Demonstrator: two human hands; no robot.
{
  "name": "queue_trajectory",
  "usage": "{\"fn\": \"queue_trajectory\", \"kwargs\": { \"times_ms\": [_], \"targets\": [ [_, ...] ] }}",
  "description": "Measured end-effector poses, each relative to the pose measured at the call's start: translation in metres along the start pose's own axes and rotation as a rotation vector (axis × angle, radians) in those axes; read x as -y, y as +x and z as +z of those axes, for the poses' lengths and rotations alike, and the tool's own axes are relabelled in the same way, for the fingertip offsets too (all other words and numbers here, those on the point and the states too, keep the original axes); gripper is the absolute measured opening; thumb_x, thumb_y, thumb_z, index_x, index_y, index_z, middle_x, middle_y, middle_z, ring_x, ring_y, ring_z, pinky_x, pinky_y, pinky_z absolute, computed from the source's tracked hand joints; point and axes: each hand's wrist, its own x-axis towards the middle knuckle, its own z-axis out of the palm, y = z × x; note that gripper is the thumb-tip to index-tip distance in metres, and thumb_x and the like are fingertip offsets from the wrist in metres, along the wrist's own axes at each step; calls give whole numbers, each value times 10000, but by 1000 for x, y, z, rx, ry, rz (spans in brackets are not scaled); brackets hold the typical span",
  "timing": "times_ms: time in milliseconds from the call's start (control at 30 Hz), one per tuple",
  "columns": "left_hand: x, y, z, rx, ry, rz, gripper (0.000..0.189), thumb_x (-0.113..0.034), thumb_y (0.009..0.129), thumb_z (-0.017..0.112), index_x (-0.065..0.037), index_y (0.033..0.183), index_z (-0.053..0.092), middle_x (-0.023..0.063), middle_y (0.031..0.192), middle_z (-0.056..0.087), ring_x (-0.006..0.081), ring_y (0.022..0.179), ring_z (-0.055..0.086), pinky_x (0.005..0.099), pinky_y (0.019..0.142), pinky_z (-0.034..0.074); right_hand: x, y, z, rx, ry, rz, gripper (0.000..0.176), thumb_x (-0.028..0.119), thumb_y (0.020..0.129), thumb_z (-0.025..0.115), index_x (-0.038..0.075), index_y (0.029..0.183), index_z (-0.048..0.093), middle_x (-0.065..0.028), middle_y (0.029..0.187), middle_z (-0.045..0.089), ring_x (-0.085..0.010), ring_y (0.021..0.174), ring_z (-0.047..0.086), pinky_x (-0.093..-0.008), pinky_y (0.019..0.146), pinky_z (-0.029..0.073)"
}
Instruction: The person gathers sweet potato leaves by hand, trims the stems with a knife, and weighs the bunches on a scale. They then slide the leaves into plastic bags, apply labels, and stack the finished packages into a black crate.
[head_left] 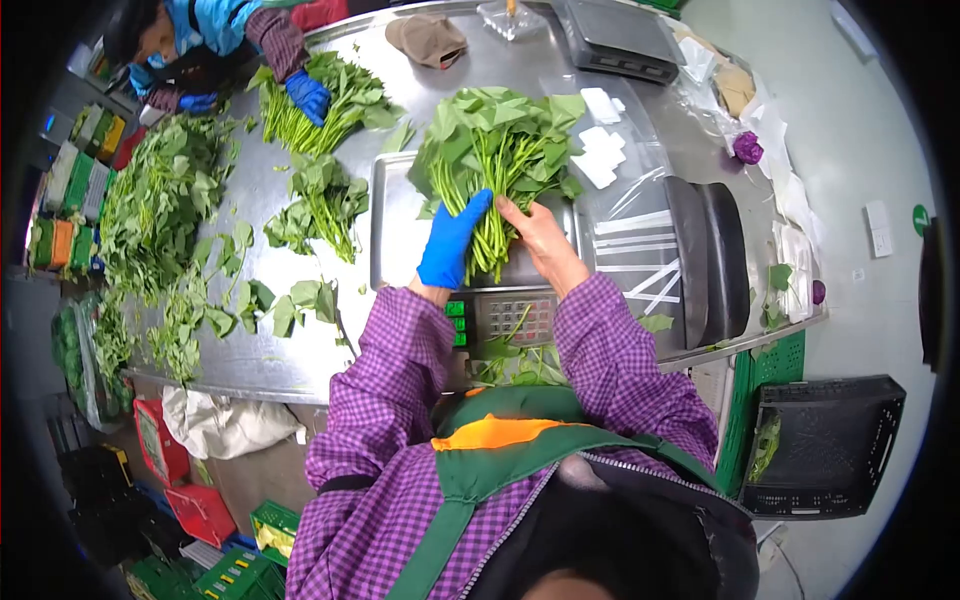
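Observation:
A thick bunch of leafy greens (505,140) with long green stems is between my two hands, its leaves pointing away from me. My left hand (455,240), in a blue glove, is closed around the stems from the left. My right hand (545,238), bare, grips the stems from the right, thumb on top. Under the bunch is the metal tray (385,225) of a scale, partly hidden by the greens. The scale's keypad (518,318) and green-lit display (456,322) face me, with loose leaves lying just below them.
Left of the tray lie a small bunch (325,205) and a large heap of greens (160,205). Across the table, a co-worker's blue-gloved hand (308,97) rests on another bunch (345,95). White tape strips (635,250), a brown cap (427,40) and a black crate (825,445) are also around.

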Motion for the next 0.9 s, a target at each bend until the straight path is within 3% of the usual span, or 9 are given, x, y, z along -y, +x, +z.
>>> {"fn": "queue_trajectory", "kwargs": {
  "times_ms": [167,333,467,600,667,733,800,833,900],
  "targets": [
    [41,-19,63,92,21,20,493,-349,940,528,-16,1296,451,72,1202,550,158,1036,537,289,892,439,31,-50,-34,29,298,-152,607,217,768,764,10,1249,455,-79,1156,580,-168,1047,550,-308,916,441],
    [122,-13,109,326,319,34,605,-478,966,385,25,1290,472,107,1226,549,179,1112,504,303,978,373,67,-127,-95,-100,209,-222,621,-13,739,715,7,1278,407,-75,1159,573,-172,1034,562,-297,925,445],
    [153,-22,187,658,291,-196,573,-433,990,341,-6,1371,372,78,1305,490,143,1157,472,287,1022,341,80,-176,-162,-319,-12,-357,668,-46,704,713,10,1286,390,-67,1158,560,-167,1017,562,-287,908,448],
    [217,-23,276,673,-284,-532,568,-429,967,422,-55,1388,349,55,1318,483,166,1183,471,303,1003,371,101,-208,-245,-524,-273,-443,744,-36,679,727,3,1305,327,-92,1164,546,-169,1057,540,-292,916,435],
    [260,-15,286,553,-218,-635,551,-417,956,455,-59,1366,374,53,1299,496,184,1170,481,316,992,381,98,-211,-286,-572,-330,-380,795,-19,660,734,-9,1318,288,-176,1251,476,-244,1149,502,-347,950,422],
    [309,-4,285,428,-151,-729,534,-405,945,488,-63,1345,399,51,1280,509,202,1158,490,329,982,391,81,-203,-321,-907,-1208,-443,861,19,637,751,-22,1340,256,-264,1348,335,-376,1188,447,-406,977,402],
    [341,-8,271,242,-61,-346,758,-415,826,667,38,1348,355,128,1307,473,199,1188,450,321,986,363,59,-192,-338,-797,-1335,-15,932,91,639,773,10,1389,226,-288,1403,222,-472,1233,325,-458,999,370],
    [352,-8,269,221,-54,-351,758,-415,826,667,38,1348,355,128,1307,473,199,1188,450,321,986,363,38,-190,-350,-625,-1442,48,921,106,646,774,32,1392,239,-278,1411,218,-471,1248,306,-475,1002,361],
    [351,-5,275,-54,433,127,752,-332,755,758,61,1295,412,152,1267,506,210,1142,484,331,952,386,14,-194,-364,-415,-1487,19,890,147,664,776,66,1393,272,-258,1423,224,-474,1266,283,-501,1005,348]
  ]
}}
